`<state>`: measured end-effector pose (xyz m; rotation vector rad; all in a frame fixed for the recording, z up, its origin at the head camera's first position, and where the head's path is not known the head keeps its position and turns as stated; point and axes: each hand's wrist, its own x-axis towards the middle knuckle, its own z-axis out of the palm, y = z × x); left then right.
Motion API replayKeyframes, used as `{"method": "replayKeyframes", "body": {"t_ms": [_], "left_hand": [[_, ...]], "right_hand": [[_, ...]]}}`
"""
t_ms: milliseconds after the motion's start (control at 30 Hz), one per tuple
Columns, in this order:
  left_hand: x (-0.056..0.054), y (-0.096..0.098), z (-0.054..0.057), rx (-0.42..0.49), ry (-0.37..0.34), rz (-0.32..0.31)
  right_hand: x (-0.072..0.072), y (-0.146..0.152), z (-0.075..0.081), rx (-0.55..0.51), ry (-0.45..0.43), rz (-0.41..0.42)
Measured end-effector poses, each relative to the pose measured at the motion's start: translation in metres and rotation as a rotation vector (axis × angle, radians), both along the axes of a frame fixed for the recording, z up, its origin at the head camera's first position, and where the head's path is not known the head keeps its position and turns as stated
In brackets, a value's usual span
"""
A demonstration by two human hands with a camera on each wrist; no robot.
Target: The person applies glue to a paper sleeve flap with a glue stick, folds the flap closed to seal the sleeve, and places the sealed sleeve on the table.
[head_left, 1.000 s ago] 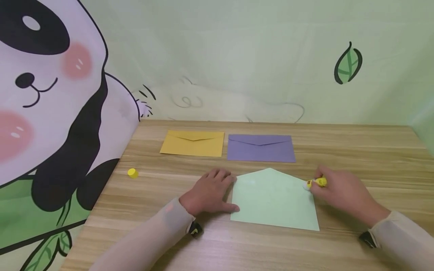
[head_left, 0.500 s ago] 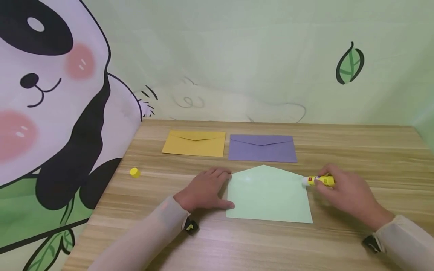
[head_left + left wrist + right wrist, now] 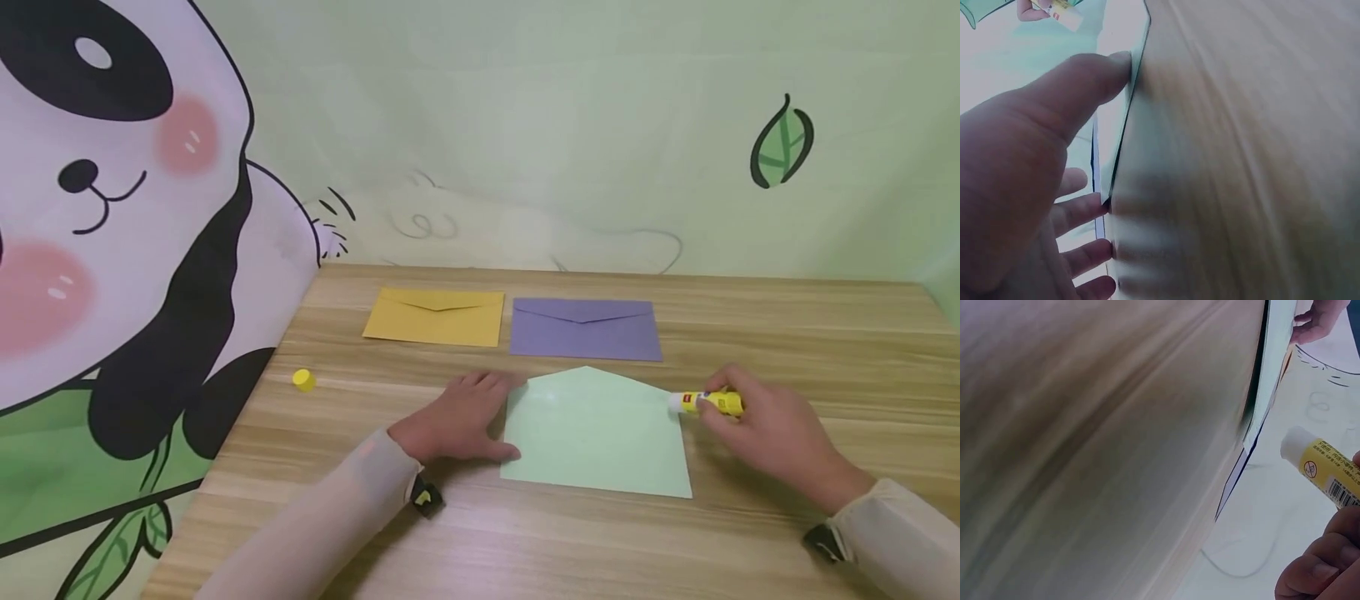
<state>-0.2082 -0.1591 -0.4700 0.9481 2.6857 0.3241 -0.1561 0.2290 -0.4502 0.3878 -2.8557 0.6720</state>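
Observation:
A light green envelope [image 3: 592, 433] lies on the wooden table with its pointed flap opened out toward the back. My left hand [image 3: 461, 421] rests at its left side, fingers spread. In the left wrist view the thumb [image 3: 1085, 78] presses the paper's edge and the other fingers reach to its corner. My right hand [image 3: 772, 429] grips an uncapped yellow glue stick [image 3: 716, 403] near the envelope's upper right corner. The stick lies nearly level, its white end pointing left. In the right wrist view, a gap shows between that white end [image 3: 1297, 442] and the paper.
Behind the green envelope, a yellow envelope [image 3: 435, 318] and a purple envelope [image 3: 585, 332] lie side by side with flaps folded down. The yellow cap [image 3: 303, 380] is near the table's left edge. A cloth printed with a panda [image 3: 135, 208] hangs beyond the table.
The glue stick has come up from the envelope's right corner and turned more level, showing more of its length. The left hand stays at the envelope's left side.

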Motion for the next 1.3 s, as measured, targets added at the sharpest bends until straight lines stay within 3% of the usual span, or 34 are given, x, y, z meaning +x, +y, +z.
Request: {"method": "replayKeyframes", "body": {"t_ms": [300,567,867,1100,1300], "left_hand": [[-0.001,0.002,0.001,0.056,-0.018,-0.003],[0.001,0.003,-0.001,0.088,-0.013,-0.038],[0.001,0.001,0.003,0.02,-0.002,-0.089],[0.004,0.002,0.007,-0.085,0.11,-0.177],[0.014,0.005,0.005,-0.182,0.172,-0.162]], "right_hand": [[0.001,0.002,0.003,-0.06,-0.02,-0.093],[0.005,0.004,0.006,-0.097,-0.018,-0.115],[0.008,0.011,0.008,-0.135,-0.026,-0.17],[0.003,0.005,0.003,-0.128,-0.036,-0.13],[0.002,-0.001,0.005,-0.132,-0.049,-0.129]]}}
